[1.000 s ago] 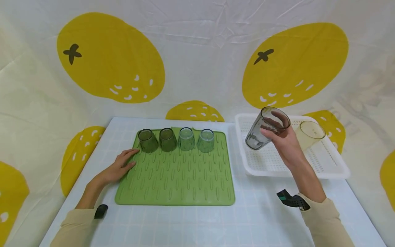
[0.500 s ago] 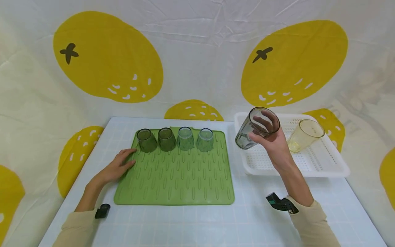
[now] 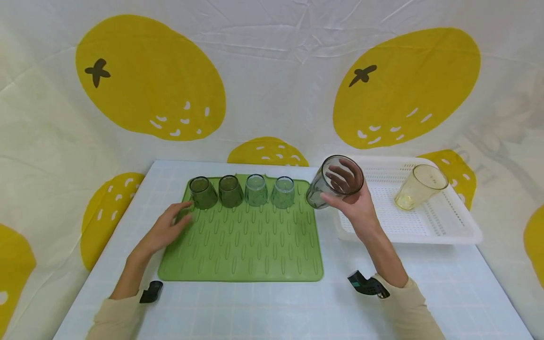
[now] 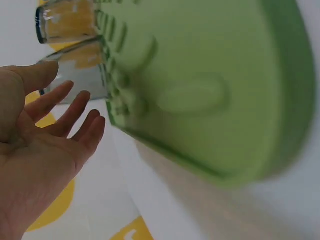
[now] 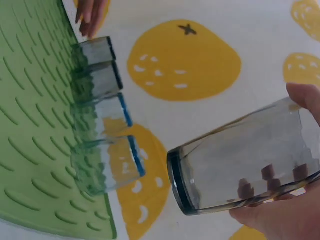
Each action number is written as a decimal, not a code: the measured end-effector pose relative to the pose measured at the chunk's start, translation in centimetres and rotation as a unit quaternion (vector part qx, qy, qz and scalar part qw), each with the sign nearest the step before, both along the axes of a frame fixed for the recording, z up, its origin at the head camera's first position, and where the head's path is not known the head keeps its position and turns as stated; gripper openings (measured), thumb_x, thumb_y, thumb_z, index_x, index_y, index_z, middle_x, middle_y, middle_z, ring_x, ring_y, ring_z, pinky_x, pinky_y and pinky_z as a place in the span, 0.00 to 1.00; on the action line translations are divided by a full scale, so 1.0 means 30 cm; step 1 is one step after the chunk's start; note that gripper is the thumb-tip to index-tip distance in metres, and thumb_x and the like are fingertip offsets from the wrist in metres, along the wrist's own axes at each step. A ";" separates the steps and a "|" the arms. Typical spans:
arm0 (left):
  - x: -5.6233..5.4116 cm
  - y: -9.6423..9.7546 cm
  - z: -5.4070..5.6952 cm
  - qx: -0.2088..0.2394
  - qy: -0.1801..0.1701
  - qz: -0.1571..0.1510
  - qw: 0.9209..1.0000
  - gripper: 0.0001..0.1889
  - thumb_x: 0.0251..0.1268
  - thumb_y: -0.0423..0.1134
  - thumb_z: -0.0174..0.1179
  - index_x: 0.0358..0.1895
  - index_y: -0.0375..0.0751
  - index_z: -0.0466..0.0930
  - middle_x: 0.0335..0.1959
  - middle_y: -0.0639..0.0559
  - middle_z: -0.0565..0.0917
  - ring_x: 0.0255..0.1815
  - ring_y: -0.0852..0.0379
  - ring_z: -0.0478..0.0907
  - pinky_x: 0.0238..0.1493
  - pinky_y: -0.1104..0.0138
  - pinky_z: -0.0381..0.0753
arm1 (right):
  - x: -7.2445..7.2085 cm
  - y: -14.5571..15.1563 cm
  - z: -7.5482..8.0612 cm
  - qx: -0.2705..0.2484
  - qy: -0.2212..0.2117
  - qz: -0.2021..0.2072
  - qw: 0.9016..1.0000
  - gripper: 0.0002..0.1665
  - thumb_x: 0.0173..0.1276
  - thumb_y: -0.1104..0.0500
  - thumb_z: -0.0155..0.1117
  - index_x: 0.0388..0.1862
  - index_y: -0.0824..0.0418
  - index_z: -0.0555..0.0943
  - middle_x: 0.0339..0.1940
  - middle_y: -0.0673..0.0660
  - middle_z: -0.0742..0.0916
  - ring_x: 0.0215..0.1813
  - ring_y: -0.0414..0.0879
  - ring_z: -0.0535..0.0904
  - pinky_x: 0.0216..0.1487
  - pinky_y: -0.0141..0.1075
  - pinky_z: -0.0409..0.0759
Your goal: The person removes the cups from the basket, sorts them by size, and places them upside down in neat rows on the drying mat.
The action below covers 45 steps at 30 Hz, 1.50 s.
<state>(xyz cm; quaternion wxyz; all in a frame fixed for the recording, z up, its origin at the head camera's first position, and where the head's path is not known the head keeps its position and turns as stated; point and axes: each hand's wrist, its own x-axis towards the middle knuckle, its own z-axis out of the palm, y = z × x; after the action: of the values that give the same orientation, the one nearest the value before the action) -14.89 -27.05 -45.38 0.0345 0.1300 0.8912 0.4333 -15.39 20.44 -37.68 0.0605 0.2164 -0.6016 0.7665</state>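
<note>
My right hand (image 3: 360,213) grips a tall grey glass (image 3: 319,190), tilted with its mouth up and to the right, over the right edge of a green ribbed mat (image 3: 242,241). In the right wrist view, the thick dark base of the held glass (image 5: 220,165) points toward the mat. Along the mat's back edge stand two dark olive glasses (image 3: 231,192) and two pale blue-green glasses (image 3: 283,193), thick bases uppermost. At the mat's left edge is my left hand (image 3: 163,229), fingers loosely extended, fingertips near the leftmost glass and holding nothing.
A white perforated basket (image 3: 382,231) stands at the right, with one pale yellow glass (image 3: 414,189) leaning in it. The table has a light blue checked cover (image 3: 255,311). Behind it hangs a white cloth (image 3: 280,94) printed with yellow fruit.
My right hand has carried the grey glass left, from over the basket to the mat's right edge. My left hand has shifted slightly, staying by the mat's left edge.
</note>
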 end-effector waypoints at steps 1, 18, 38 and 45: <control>0.002 0.010 0.006 0.007 -0.002 0.000 1.000 0.27 0.83 0.38 0.51 0.75 0.24 0.61 0.71 0.24 0.65 0.73 0.26 0.60 0.69 0.33 0.61 | 0.002 -0.008 -0.006 0.002 0.003 0.003 1.000 0.51 0.63 0.79 0.68 0.81 0.62 0.57 0.74 0.67 0.71 0.75 0.58 0.68 0.73 0.41 0.68; 0.010 0.196 0.075 0.083 0.065 -0.008 0.994 0.23 0.82 0.40 0.53 0.73 0.36 0.70 0.69 0.39 0.74 0.66 0.46 0.74 0.63 0.66 0.74 | 0.007 -0.161 -0.076 0.050 0.035 -0.001 0.998 0.53 0.60 0.71 0.77 0.80 0.56 0.60 0.74 0.62 0.71 0.76 0.58 0.66 0.79 0.54 0.56; 0.010 0.425 0.142 0.177 0.086 -0.067 0.978 0.22 0.81 0.38 0.56 0.73 0.40 0.71 0.67 0.51 0.76 0.65 0.53 0.75 0.65 0.60 0.75 | -0.001 -0.343 -0.113 0.070 0.038 -0.010 0.997 0.55 0.56 0.71 0.80 0.79 0.55 0.62 0.74 0.63 0.71 0.76 0.64 0.64 0.76 0.56 0.61; 0.020 0.479 0.144 0.251 0.053 -0.093 0.962 0.26 0.81 0.36 0.55 0.77 0.43 0.66 0.73 0.46 0.71 0.73 0.50 0.69 0.73 0.54 0.67 | 0.000 -0.380 -0.128 0.084 0.022 -0.011 0.996 0.54 0.57 0.71 0.79 0.78 0.55 0.63 0.75 0.59 0.71 0.75 0.54 0.68 0.73 0.58 0.66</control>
<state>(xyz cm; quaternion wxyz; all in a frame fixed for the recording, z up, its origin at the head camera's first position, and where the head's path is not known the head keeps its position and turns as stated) -14.30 -12.68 -41.07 -0.0068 0.2400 0.7380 0.6307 -15.41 9.04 -41.52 0.0636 0.2312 -0.6650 0.7073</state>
